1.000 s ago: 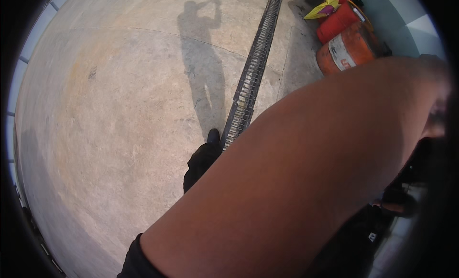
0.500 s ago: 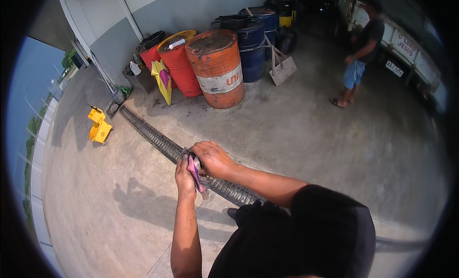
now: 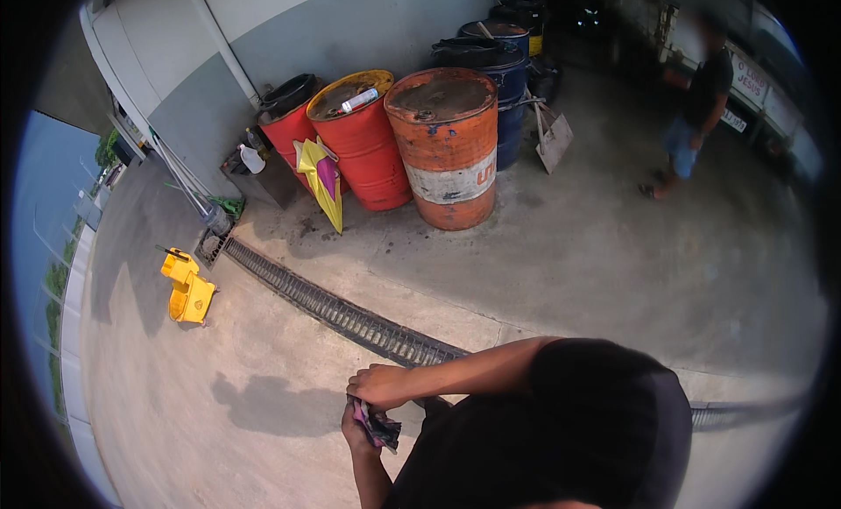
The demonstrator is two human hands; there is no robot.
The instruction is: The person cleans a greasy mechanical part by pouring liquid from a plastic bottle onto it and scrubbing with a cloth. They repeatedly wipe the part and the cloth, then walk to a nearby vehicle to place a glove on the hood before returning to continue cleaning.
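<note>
A crumpled rag [image 3: 379, 428], purple-pink and dark grey, is bunched between my two hands low in front of my body. My left hand [image 3: 356, 432] is below it, fingers closed around its left side. From above, my right hand [image 3: 380, 386] reaches across and presses its curled fingers onto the top of the rag. The two hands nearly touch. Whether anything is wrapped inside the cloth is hidden.
A metal drain grate [image 3: 342, 314] crosses the concrete floor. Ahead stand an orange drum [image 3: 447, 145], a red drum [image 3: 368, 154] and a folded yellow umbrella [image 3: 321, 180]. A yellow mop bucket [image 3: 188, 290] is at left; a person [image 3: 696, 106] is near a truck at right.
Both hands have come down and closer to my body with the rag. My view has shifted, and the person at right has moved farther right.
</note>
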